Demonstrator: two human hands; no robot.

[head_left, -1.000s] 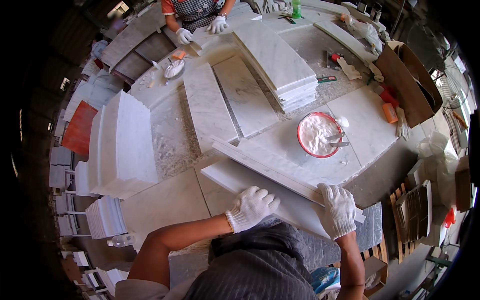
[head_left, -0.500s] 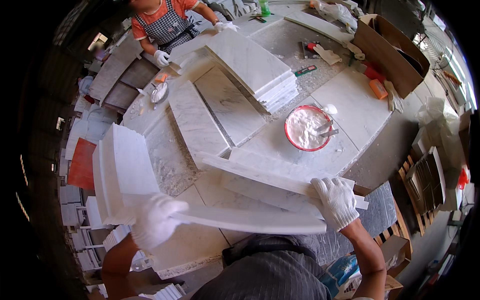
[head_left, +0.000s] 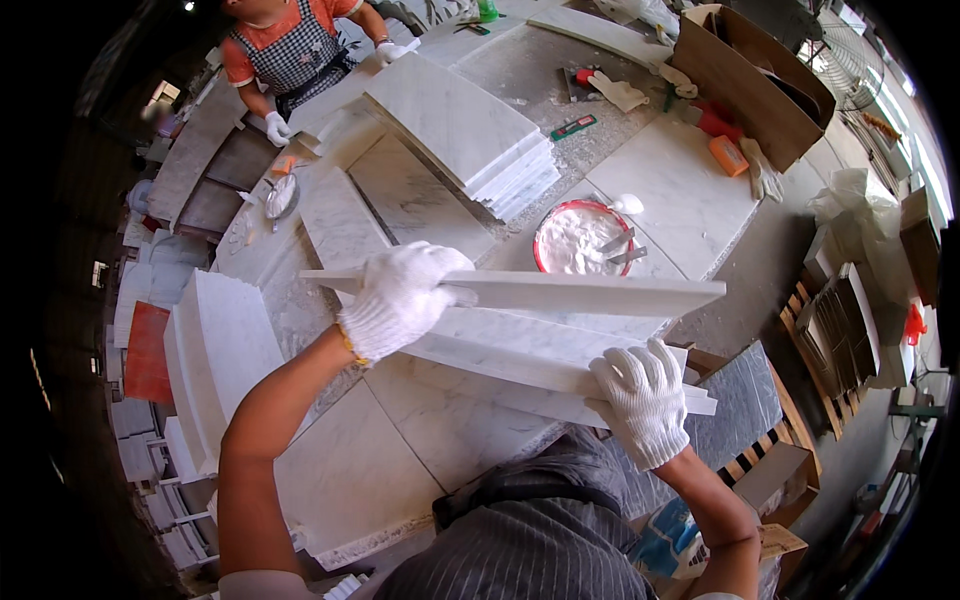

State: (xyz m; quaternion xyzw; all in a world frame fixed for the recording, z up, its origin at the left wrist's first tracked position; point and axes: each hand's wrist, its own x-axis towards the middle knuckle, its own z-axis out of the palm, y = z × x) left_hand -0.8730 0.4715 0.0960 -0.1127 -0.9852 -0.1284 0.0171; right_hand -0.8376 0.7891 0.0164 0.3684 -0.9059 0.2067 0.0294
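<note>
Clock positions are read from the middle of the head view, 12 being its top. The table (head_left: 345,465) spans the centre. At 11 o'clock, beyond it, is a co-worker (head_left: 290,60), the head cut off at the top border. Slab stack (head_left: 455,120): at 12 o'clock, long axis 10 to 4. Side stack (head_left: 220,335): between 8 and 9; its slabs are hard to count.

Lower slabs (head_left: 510,345): just below centre, running from between 9 and 10 to between 3 and 4. Their far left part is hidden behind the left hand.

Plank (head_left: 585,293): at centre, above the lower slabs in view, long axis 9 to 3. One end points to 9 and the other to 3. The left hand covers a section near the 9 o'clock end. Contact between plank and lower slabs cannot be determined.

Left hand (head_left: 405,300): gloved, at 9, gripping the plank. Right hand (head_left: 640,400): gloved, at 4, fingers spread over the right end of the lower slabs; whether it grips cannot be determined.

Bowl (head_left: 538,245): red-rimmed, at 2, its near edge hidden by the plank. It contains white paste (head_left: 572,240) and two blades (head_left: 628,256), their tips buried.
</note>
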